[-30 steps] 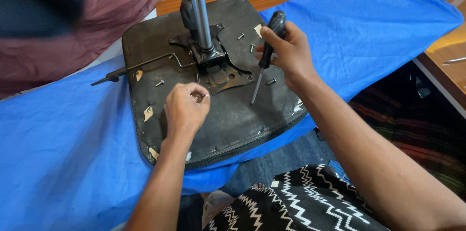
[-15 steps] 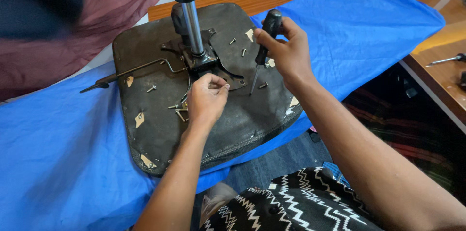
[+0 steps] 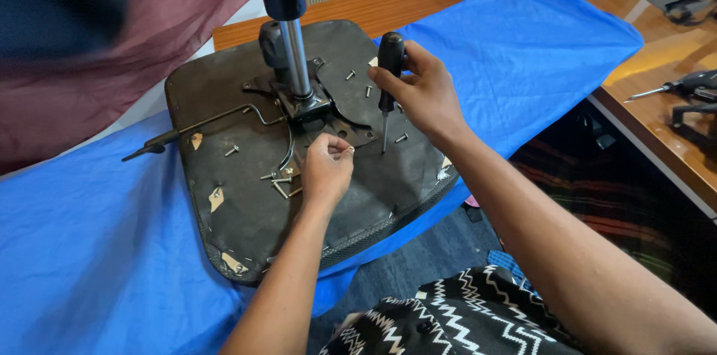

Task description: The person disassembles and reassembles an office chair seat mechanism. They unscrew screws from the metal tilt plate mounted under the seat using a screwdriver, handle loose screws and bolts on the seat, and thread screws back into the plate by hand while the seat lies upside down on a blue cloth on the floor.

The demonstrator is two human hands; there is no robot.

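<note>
While a maroon cloth hung blurred at the far left, a blue sheet covered the table, and on it lay a dark chair base, underside up. From its left edge a thin lever stuck out over the sheet. Loose screws lay scattered on the base (several bunched just left of the left hand, others up near the top edge). A chrome column rose from the metal plate bolted at the middle of the base.

The left hand rested on the base just below that plate, its fingers pinched together over something small; whether it was a screw could not be told. Just to its right, the right hand was wrapped around the black handle of a screwdriver, which stood nearly upright with its tip touching the base beside another loose screw.

Further right, the sheet ended over a wooden desk, where a second screwdriver lay well apart from the hands. Patterned black-and-white fabric showed at the bottom edge.
</note>
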